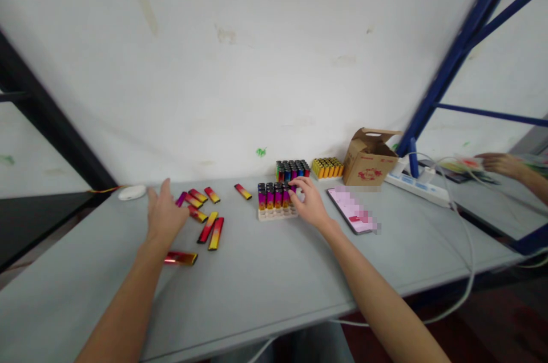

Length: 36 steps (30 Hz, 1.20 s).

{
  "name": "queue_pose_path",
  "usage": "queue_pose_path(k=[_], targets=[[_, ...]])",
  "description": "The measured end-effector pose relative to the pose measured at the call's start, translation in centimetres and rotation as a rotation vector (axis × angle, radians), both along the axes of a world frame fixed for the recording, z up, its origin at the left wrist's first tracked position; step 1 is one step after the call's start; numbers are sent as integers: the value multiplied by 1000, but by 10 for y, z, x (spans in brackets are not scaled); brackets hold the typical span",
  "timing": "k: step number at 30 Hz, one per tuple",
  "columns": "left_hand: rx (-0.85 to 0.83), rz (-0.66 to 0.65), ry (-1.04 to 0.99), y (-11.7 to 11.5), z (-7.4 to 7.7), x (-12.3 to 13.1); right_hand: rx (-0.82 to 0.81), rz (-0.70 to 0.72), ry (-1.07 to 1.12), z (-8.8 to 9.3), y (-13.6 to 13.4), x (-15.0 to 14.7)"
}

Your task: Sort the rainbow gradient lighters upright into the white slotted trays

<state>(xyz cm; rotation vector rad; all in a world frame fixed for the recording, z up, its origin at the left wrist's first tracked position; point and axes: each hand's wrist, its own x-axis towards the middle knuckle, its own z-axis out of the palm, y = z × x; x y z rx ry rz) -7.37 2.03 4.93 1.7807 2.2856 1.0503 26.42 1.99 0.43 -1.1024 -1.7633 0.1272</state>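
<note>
Over the left part of the table, my left hand [165, 212] has its fingers apart beside a purple piece [181, 198] and loose red-and-yellow flat pieces [208, 227]. Nothing shows in its grasp. My right hand [309, 203] touches the right side of a white tray [277, 214] that holds several purple-and-orange cylinders [270, 197] with dark tops. Its thumb and forefinger are curled at the rightmost cylinder; the other fingers are partly hidden. The front holes of the tray show no cylinders.
Behind stand a block of dark multicoloured cylinders [293, 170] and a tray of yellow ones [327, 168]. An open cardboard box [369, 160], phone [351, 212] and power strip [419, 189] with cables lie right. A white oval device [132, 192] is left. Another person's hand [505, 165] shows far right.
</note>
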Motion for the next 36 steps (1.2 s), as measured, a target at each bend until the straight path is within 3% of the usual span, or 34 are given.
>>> queue_pose_path(k=[3, 6, 9, 15, 28, 36], targets=[[153, -39, -232, -1, 4, 16, -2, -17, -6, 2, -1, -1], [197, -282, -681, -4, 3, 39, 50, -103, -3, 7, -6, -3], [127, -489, -965, -14, -1, 69, 132, -128, 23, 13, -15, -9], [-104, -761, -1287, -41, -12, 116, 120, 191, 16, 18, -37, -34], [-261, -806, -1333, -48, -18, 121, -94, 364, 269, 17, -38, -47], [-436, -913, -1130, -48, -24, 125, -243, 393, 478, 19, -34, -47]])
